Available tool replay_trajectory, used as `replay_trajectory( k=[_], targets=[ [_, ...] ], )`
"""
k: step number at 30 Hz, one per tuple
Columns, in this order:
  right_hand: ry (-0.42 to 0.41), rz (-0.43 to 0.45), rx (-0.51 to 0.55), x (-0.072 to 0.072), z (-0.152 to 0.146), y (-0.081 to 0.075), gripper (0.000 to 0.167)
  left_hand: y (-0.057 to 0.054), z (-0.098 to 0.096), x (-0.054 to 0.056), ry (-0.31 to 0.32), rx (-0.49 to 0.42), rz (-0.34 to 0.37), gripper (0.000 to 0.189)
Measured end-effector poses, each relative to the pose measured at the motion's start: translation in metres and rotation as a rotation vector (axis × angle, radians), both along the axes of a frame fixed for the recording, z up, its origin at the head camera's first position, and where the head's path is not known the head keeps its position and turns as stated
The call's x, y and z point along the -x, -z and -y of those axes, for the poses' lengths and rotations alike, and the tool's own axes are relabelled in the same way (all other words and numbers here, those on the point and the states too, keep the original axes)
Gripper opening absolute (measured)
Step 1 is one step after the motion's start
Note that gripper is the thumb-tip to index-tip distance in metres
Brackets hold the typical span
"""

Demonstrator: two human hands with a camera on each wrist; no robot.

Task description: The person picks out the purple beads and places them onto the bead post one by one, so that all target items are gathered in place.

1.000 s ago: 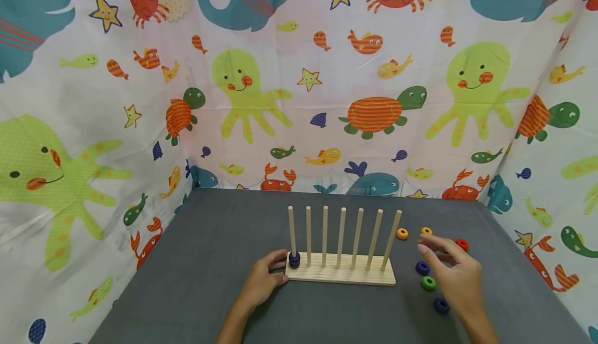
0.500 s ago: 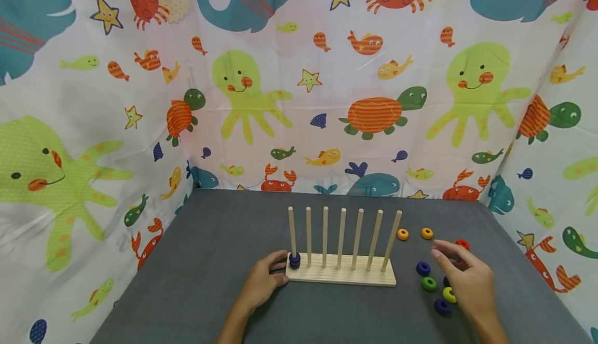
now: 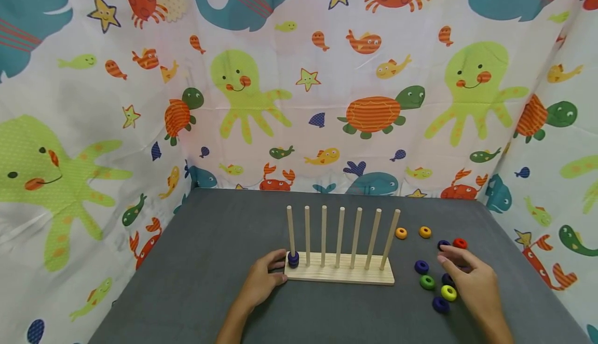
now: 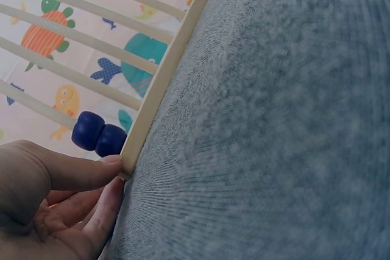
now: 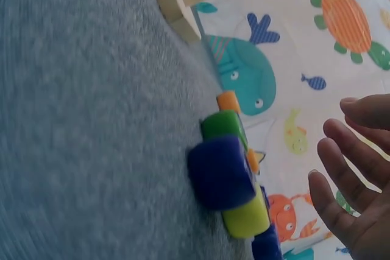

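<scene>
A pale wooden peg stand with several upright pegs stands mid-table. Two dark blue rings are stacked on its leftmost peg; they also show as blue beads in the left wrist view. My left hand holds the stand's left end, thumb and fingers pinching the corner of the board. Over the loose rings on the right hovers my right hand, fingers loosely bent and apart. In the right wrist view, nothing sits between the fingers of that hand. Nearest to it lie a yellow ring and dark blue rings.
Loose rings lie right of the stand: a green ring, a blue ring, a dark blue ring, a red ring and two orange rings, one nearest the pegs. A sea-animal printed cloth encloses the grey table.
My right hand has moved right from beside the far orange ring, uncovering the yellow ring and some dark blue rings. My left hand stays on the stand.
</scene>
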State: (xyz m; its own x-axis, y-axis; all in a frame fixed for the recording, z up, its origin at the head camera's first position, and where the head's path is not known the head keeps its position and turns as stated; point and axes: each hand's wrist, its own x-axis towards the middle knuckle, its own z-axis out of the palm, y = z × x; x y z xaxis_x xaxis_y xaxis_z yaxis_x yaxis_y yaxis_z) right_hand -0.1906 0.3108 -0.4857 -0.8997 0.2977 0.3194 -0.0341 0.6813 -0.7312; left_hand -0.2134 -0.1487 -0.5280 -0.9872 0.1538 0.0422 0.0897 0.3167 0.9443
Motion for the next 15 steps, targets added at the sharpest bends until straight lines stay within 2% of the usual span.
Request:
replay_trajectory(
  k=[15],
  targets=[
    [-0.054, 0.132, -0.030, 0.005, -0.025, 0.013, 0.038, 0.000, 0.000, 0.000, -0.010, 0.012, 0.008, 0.063]
  ],
)
